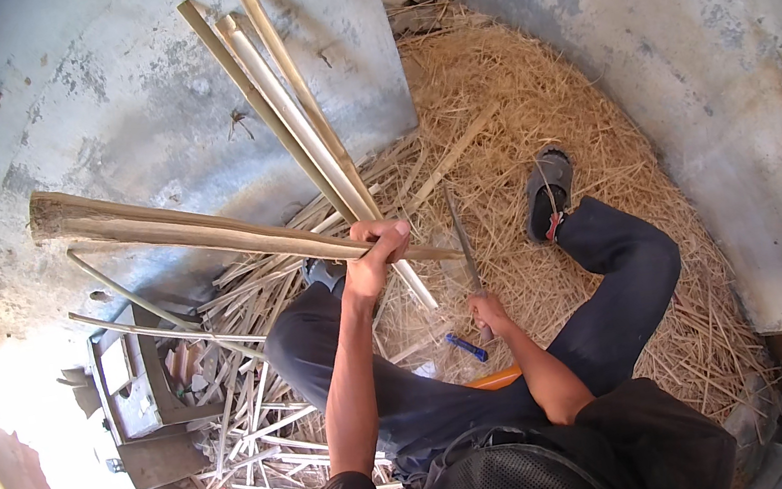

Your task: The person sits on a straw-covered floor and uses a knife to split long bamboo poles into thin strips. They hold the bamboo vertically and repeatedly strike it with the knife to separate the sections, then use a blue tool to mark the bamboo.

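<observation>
My left hand (378, 254) is closed around a long split bamboo piece (176, 226), which slants up and away to the left wall. Its thin near end reaches past my fist toward the middle. My right hand (489, 313) grips the handle of a long knife (462, 239) with a narrow dark blade pointing away from me. The bamboo's tip meets or nearly meets the blade; I cannot tell whether they touch. Below my left fist, the lower end of a pale pole (413, 287) shows. A small blue tool (467, 346) lies just left of my right hand.
Several bamboo poles (267, 91) lean on the grey wall (127, 102). Bamboo strips (249, 276) pile up at the left beside a box of debris (144, 383). Shavings (497, 77) cover the floor toward the curved right wall (693, 98). An orange edge (497, 378) shows between my legs.
</observation>
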### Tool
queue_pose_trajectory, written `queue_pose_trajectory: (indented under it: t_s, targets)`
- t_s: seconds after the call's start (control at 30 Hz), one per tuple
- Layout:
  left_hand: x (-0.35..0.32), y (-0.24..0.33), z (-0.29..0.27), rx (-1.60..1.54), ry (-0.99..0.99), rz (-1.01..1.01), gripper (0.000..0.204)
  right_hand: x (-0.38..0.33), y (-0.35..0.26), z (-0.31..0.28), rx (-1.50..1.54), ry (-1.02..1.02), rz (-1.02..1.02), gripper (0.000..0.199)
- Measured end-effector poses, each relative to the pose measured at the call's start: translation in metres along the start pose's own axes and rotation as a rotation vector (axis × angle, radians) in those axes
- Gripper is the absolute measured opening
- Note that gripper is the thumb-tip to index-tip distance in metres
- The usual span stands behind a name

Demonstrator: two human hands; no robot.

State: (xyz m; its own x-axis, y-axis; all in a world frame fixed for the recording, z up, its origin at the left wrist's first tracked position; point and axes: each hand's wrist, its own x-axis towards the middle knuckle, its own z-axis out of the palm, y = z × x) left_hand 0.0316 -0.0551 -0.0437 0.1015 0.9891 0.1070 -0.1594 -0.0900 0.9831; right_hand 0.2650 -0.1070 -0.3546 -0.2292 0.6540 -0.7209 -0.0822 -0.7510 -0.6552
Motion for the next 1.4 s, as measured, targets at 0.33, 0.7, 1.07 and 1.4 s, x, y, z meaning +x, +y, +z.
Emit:
queue_pose_trajectory:
  t_s: [0.33, 0.7, 1.07, 1.4]
  targets:
    - [0.003, 0.013, 0.007, 0.037, -0.329, 0.094, 0.052, -0.007, -0.043, -0.003, 0.174, -0.067, -0.172, 0.018]
    - [0.006, 0.012, 0.016, -0.038, -0.404, 0.055, 0.059, 0.010, -0.010, -0.013, -0.087, 0.077, -0.067, 0.012]
    - [0.010, 0.023, 0.021, -0.039, -0.473, 0.088, 0.060, 0.010, 0.004, -0.023, -0.210, 0.179, 0.021, 0.015]
    - [0.003, 0.016, 0.016, -0.022, -0.440, 0.043, 0.059, 0.013, -0.004, 0.000, -0.282, 0.301, -0.473, 0.011]
